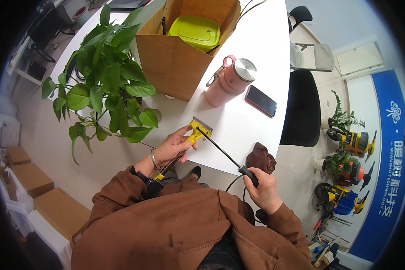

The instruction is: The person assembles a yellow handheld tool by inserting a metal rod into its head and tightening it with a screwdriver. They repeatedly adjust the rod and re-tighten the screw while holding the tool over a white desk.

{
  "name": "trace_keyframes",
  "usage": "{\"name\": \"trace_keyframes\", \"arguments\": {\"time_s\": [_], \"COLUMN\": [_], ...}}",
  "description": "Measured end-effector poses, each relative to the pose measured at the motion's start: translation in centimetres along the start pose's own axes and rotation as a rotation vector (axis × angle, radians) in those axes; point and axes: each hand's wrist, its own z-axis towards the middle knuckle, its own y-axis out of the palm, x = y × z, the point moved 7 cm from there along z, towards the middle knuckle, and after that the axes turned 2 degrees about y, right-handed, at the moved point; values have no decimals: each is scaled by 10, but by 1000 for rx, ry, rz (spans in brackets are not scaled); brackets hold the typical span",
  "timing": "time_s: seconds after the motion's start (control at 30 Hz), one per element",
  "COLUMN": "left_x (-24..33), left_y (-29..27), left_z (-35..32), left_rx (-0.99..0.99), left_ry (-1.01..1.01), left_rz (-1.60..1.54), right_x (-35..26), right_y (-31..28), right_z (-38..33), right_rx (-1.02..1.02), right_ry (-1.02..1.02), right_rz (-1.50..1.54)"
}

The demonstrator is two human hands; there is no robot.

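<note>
My left hand is closed around the handle of a yellow scraper, whose wide metal blade edge points away from me over the near edge of the white table. In my right hand is a screwdriver with a black handle and a long dark shaft. The shaft slants up and left, and its tip meets the scraper's head, apparently at a screw; the exact contact is too small to tell. A crumpled brown cloth item lies at the table edge, just beyond my right hand.
On the white table stand a pink insulated bottle, a dark-screened phone and a brown paper bag holding a green lidded box. A leafy potted plant spreads at left. A black chair stands right; cardboard boxes lie lower left.
</note>
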Motion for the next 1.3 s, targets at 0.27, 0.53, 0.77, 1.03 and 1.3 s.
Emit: {"name": "trace_keyframes", "arguments": {"time_s": [0.27, 0.53, 0.77, 1.03, 1.3], "left_x": [1, 3, 4, 3, 0], "left_y": [-1, -1, -1, -2, -5], "left_z": [-1, -1, -1, -1, 0], "left_rx": [-10, -8, -14, -6, 18], "left_ry": [12, 4, 6, -2, -9], "left_rz": [8, 10, 13, 23, 39], "right_x": [0, 2, 4, 6, 7], "right_y": [1, 2, 2, 2, 3], "right_z": [0, 0, 0, 1, 0], "right_rx": [-11, -26, -25, -30, -27], "right_ry": [26, 21, 28, 46, 38], "right_rz": [55, 64, 75, 86, 82]}}
